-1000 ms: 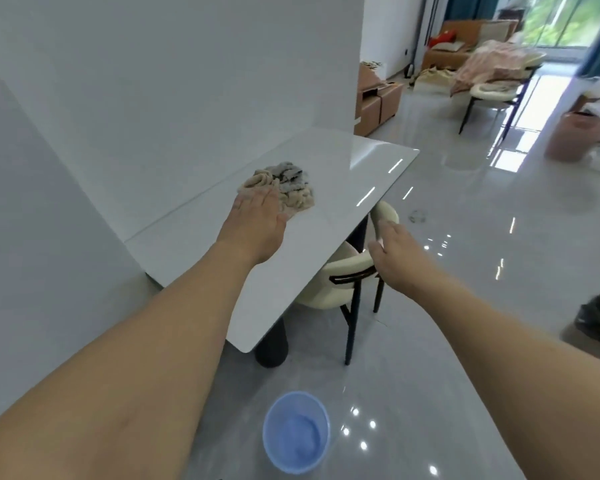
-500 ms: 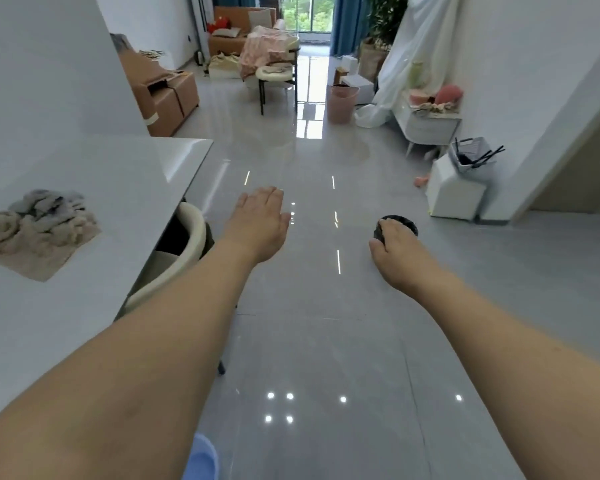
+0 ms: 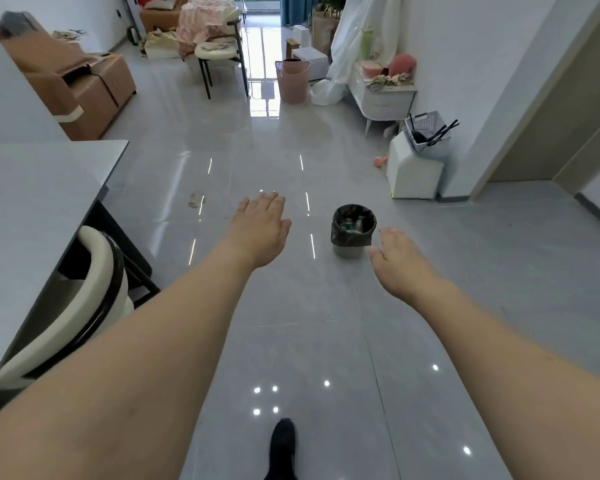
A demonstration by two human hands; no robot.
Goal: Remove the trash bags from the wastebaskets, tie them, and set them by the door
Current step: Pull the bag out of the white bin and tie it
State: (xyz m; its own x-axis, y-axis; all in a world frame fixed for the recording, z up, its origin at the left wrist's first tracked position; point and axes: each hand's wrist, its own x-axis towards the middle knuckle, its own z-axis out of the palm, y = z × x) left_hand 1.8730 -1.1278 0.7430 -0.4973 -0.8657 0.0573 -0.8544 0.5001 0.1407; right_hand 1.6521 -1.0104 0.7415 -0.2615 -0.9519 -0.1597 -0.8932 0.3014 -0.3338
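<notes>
The small wastebasket (image 3: 350,249), its black trash bag (image 3: 352,225) folded over the rim, stands on the floor ahead, so step close, crouch and gather that rim evenly with the empty, loosely spread left hand (image 3: 258,228) and right hand (image 3: 400,259); no writing is legible.

No readable text, labels, brand names, numbers or signs appear on anything in this view of the room.
</notes>
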